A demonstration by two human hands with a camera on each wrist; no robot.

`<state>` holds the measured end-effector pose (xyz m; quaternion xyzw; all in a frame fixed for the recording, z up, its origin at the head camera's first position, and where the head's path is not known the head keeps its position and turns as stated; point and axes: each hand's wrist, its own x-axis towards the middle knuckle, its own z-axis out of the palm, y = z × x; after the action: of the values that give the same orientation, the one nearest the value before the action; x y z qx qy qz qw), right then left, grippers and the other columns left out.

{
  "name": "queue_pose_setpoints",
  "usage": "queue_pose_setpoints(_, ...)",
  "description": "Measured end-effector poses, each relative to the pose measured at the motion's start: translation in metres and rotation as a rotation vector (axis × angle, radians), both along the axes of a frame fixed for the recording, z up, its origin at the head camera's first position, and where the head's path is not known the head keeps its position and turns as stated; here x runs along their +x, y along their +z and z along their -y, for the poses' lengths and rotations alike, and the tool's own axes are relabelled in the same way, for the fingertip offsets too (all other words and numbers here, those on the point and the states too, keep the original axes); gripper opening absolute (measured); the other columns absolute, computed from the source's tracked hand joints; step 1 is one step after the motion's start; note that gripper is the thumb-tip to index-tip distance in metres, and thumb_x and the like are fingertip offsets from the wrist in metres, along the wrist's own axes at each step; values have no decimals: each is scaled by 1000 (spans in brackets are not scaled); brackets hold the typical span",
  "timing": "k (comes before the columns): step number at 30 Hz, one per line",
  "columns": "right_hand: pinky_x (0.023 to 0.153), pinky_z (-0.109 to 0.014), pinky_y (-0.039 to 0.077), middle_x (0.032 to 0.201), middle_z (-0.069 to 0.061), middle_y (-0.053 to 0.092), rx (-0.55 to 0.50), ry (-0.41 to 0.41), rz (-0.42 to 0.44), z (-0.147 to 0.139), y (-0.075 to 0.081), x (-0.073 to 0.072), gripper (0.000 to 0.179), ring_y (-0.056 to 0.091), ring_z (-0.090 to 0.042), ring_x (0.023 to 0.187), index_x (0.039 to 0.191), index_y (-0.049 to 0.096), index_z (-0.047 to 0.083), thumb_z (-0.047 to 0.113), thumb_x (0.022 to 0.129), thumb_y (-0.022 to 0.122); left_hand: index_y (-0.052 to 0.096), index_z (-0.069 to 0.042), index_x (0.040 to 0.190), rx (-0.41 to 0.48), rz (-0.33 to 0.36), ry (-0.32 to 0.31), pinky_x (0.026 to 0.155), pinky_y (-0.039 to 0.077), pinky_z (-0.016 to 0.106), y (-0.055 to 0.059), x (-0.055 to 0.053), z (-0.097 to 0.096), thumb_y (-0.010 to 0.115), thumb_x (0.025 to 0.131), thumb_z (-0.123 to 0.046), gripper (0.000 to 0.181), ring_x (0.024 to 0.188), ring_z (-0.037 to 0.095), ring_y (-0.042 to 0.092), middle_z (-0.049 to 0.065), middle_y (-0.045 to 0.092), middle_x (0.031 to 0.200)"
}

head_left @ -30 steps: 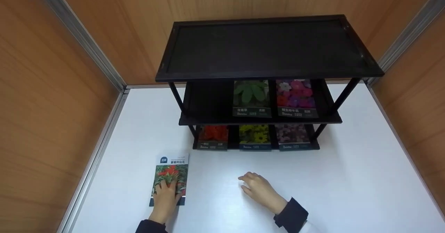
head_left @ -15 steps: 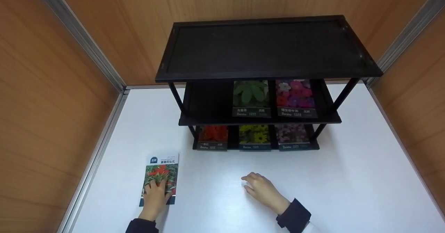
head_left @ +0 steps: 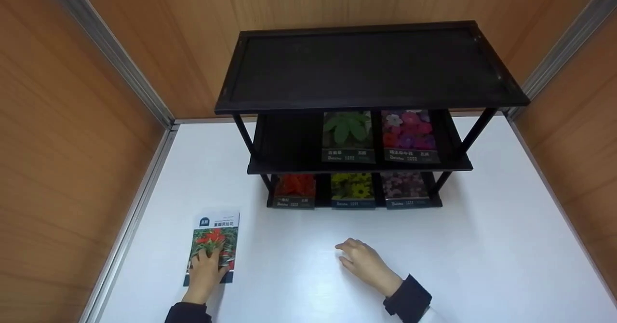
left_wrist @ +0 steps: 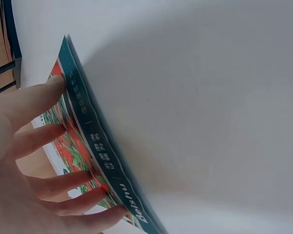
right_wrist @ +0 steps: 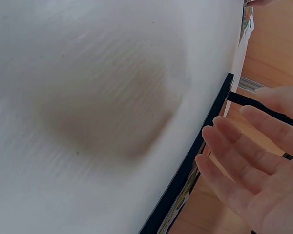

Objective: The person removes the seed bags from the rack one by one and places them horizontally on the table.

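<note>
A flat seed packet [head_left: 218,221] with a white top, a picture of red flowers among green leaves and a dark teal bottom band lies on the white table at the left. My left hand [head_left: 203,271] rests on its lower half, fingers spread over the picture. In the left wrist view, the thumb and fingertips [left_wrist: 53,87] press on the packet's face near the teal band [left_wrist: 100,148]. Over the table right of centre, my right hand [head_left: 365,265] hovers with loosely bent fingers and nothing in it. The right wrist view shows its fingers [right_wrist: 234,161] apart.
A black three-tier rack [head_left: 371,67] stands at the back. Its middle shelf bears a green-leaf packet [head_left: 348,135] and a pink-flower packet [head_left: 409,135]. On the bottom shelf lie red [head_left: 295,190], yellow [head_left: 353,190] and pale purple [head_left: 406,190] flower packets. Wooden walls [head_left: 72,144] enclose the table.
My left hand has slid the red-flower seed packet leftward across the table, away from the rack's front. The right hand has shifted slightly right and then stayed put.
</note>
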<state>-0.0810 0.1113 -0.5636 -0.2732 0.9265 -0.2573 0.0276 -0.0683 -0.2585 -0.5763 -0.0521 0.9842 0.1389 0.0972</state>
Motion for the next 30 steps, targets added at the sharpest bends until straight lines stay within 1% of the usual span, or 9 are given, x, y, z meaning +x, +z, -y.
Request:
queue_pose_setpoints(10,76,-34,48,96,-11,61,10,-5,22,-2,1,-1,25,58,-25,88,104,61,0,11,82,59,47,5,121,-9,12,26,76,35,64,2,-1,-1,67,75,-17,55,98,52,37,39,36,111)
queue_pose_setpoints(14,76,-35,47,96,-11,61,9,-14,30,-4,2,-1,24,58,-26,89,104,61,0,11,82,58,48,6,120,4,7,39,78,33,65,4,0,-4,67,75,-16,53,100,53,37,39,36,113)
queue_pose_setpoints(16,76,-36,47,96,-11,60,8,-24,34,-4,3,-1,24,58,-26,89,104,61,0,11,83,58,50,6,118,15,-19,36,77,34,64,6,0,-6,66,75,-15,50,99,52,39,38,38,112)
queue_pose_setpoints(18,76,-36,47,96,-11,60,7,-35,30,-5,5,-1,24,58,-26,89,104,61,0,11,82,58,52,7,115,31,-62,30,76,35,63,9,-1,-10,66,75,-13,46,98,51,40,38,40,112)
queue_pose_setpoints(22,76,-37,47,97,-12,60,4,-52,23,-6,9,-1,24,58,-26,89,105,61,1,11,83,58,56,8,109,95,-203,4,75,38,59,16,-2,-21,65,77,-11,39,95,47,46,34,46,108)
queue_pose_setpoints(25,77,-37,47,99,-12,60,-11,-53,40,-7,13,-3,25,57,-26,91,106,60,2,12,84,57,58,7,107,170,-274,-17,75,40,54,25,-5,-32,64,78,-9,34,94,42,49,27,51,103)
queue_pose_setpoints(28,78,-36,47,100,-11,60,-24,-48,40,-9,18,-5,26,57,-26,93,107,60,2,13,84,56,59,5,106,232,-302,-34,78,42,49,35,-10,-44,63,78,-8,31,95,38,51,23,54,101)
queue_pose_setpoints(30,78,-36,47,99,-11,60,-27,-46,23,-11,21,-6,26,57,-25,92,107,60,2,14,84,56,60,4,105,267,-315,-54,80,42,47,42,-15,-51,62,79,-8,29,96,37,52,20,55,100)
